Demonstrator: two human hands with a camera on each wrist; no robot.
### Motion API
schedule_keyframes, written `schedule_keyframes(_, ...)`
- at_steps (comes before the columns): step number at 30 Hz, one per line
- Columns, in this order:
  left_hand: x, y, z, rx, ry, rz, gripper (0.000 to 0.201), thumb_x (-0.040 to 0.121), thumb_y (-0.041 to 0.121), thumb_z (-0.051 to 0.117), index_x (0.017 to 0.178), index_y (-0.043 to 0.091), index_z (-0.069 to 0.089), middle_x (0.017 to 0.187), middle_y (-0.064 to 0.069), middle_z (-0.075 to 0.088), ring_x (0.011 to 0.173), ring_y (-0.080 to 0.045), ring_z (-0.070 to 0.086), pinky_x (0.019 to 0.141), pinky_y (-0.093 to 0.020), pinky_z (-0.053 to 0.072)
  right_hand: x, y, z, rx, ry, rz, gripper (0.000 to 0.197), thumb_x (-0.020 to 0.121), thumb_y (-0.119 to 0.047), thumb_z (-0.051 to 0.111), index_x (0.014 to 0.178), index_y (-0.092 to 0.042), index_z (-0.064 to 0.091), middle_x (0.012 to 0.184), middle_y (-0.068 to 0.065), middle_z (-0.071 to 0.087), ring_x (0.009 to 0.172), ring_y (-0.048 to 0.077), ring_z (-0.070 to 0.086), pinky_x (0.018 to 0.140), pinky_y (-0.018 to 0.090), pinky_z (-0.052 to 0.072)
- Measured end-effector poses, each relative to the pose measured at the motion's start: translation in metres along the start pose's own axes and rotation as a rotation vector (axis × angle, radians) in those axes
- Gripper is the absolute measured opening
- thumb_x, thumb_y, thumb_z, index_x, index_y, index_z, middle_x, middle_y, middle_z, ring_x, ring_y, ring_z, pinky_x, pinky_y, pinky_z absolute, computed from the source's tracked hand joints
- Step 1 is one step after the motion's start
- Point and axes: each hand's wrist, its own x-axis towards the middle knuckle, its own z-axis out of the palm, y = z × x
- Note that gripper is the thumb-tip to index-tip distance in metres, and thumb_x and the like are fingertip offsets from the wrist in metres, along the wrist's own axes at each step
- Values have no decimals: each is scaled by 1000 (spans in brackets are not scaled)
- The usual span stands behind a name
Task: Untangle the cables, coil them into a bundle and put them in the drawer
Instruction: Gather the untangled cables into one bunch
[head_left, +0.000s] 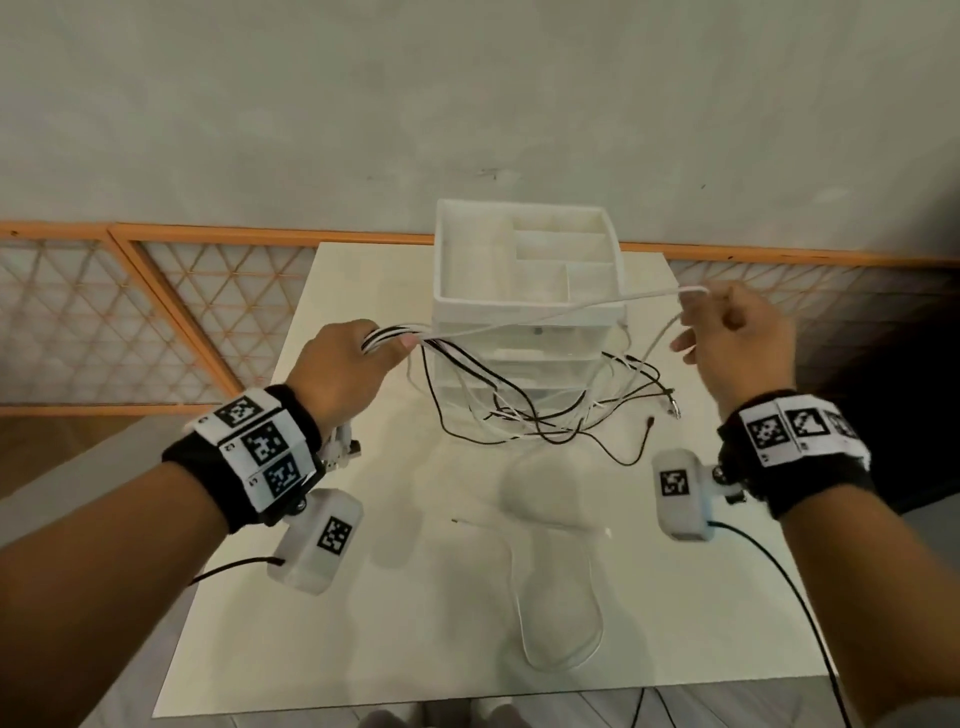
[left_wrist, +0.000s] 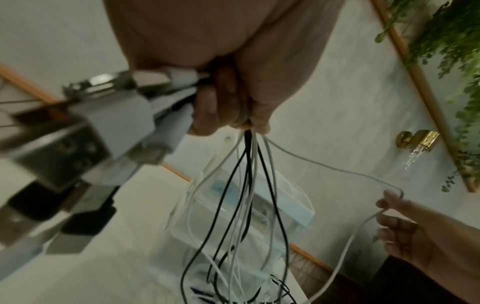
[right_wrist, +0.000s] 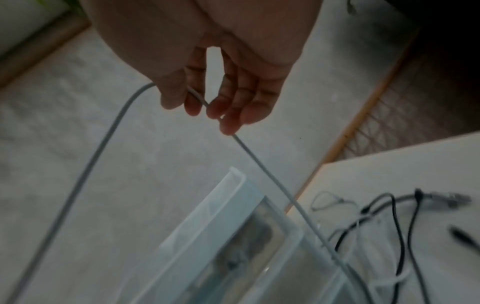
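Note:
My left hand (head_left: 358, 353) grips a bunch of black and white cables (head_left: 524, 410) above the table, in front of the white drawer unit (head_left: 524, 312). The cables (left_wrist: 246, 195) fan down from my left fist (left_wrist: 231, 107), with plug ends sticking out behind it. Their loops hang tangled before the drawers and trail onto the table. My right hand (head_left: 727, 332) is raised at the right and pinches one white cable (head_left: 644, 297) that runs across to the left fist. That cable (right_wrist: 249, 152) passes between my right thumb and fingers (right_wrist: 207, 105). The drawers look closed.
The white table (head_left: 415, 582) carries a loose white cable loop (head_left: 561, 597) near the front. A divided open tray (head_left: 457, 260) tops the drawer unit. A wall stands close behind, with orange-framed lattice panels (head_left: 130, 322) on both sides. Wrist-camera leads hang below both wrists.

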Motion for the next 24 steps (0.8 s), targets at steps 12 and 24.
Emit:
schedule_keyframes(12, 2, -25, 5, -145, 52, -115, 48, 92, 47, 60, 64, 13, 42, 56, -5, 40, 49, -24, 38, 59, -39, 38, 21, 45, -7, -266, -155, 240, 26, 96, -44, 45, 90, -26, 63, 87, 2, 73, 69, 25, 70, 65, 35, 54)
schedule_keyframes(24, -7, -27, 19, -227, -49, -246, 47, 89, 44, 66, 67, 14, 38, 57, -5, 34, 47, -19, 28, 49, -29, 28, 46, -19, -4, 54, -50, -112, 6, 97, -37, 47, 98, -41, 51, 113, -5, 66, 70, 25, 73, 61, 40, 58)
